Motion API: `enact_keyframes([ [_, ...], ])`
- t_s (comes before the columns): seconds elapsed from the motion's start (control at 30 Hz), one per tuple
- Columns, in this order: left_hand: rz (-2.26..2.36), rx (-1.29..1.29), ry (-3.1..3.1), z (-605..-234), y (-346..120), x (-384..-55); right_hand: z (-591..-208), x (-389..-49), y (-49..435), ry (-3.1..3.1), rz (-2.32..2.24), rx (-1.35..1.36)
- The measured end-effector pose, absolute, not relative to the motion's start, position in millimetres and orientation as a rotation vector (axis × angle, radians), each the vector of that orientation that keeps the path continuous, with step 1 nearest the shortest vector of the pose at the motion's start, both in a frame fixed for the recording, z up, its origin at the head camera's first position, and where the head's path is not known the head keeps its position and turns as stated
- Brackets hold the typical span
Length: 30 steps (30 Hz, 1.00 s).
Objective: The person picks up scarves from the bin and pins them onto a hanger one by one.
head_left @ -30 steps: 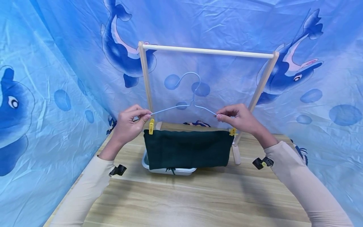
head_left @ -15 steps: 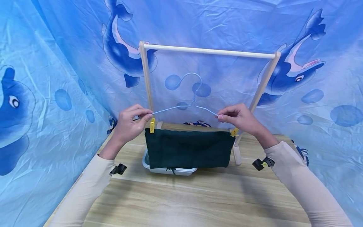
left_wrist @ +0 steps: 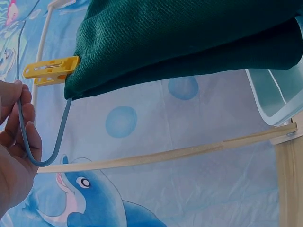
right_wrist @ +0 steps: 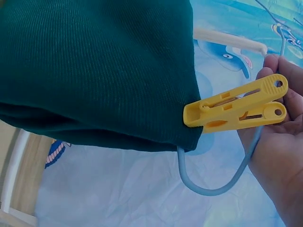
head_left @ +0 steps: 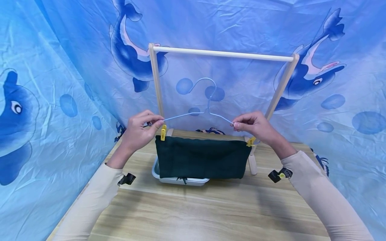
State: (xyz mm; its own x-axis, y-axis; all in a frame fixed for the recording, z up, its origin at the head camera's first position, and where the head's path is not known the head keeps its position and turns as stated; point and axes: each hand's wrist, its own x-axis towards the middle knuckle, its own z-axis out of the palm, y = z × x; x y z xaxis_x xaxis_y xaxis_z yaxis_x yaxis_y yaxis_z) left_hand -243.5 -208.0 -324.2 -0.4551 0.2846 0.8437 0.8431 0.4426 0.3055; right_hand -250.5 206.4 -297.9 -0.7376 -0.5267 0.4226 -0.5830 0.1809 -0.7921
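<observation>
A light-blue wire clothes hanger [head_left: 184, 115] is held up between both hands, its hook on top and below the rack's bar. My left hand [head_left: 141, 129] pinches the hanger's left shoulder between thumb and fingers. On the other shoulder my right hand [head_left: 256, 127] has the same pinch. A dark green ribbed cloth [head_left: 203, 157] hangs folded over the hanger's lower bar. One yellow clothespin [left_wrist: 52, 70] clips the cloth at its left end. Another yellow clothespin [right_wrist: 236, 104] grips its right end, close beside my right hand. The wire's rounded ends show past the cloth in both wrist views.
Behind the hanger stands a wooden rack with a white top bar [head_left: 223, 53]. A pale basin [head_left: 184, 181] sits on the wood-grain table [head_left: 193, 211] beneath the cloth, partly hidden by it. Blue dolphin-print curtains [head_left: 60, 67] enclose the back and sides.
The hanger, with its cloth and clothespins, has shifted slightly to the right in the head view, both hands moving along with it. Both pinches stay the same.
</observation>
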Motion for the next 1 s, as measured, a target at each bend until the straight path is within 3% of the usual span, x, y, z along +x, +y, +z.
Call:
enact_keyframes([
  [1.0, -1.142, -0.822, -1.989, -300, -224, -234, -263, -197, 197, -2.226, 1.439, 0.878],
])
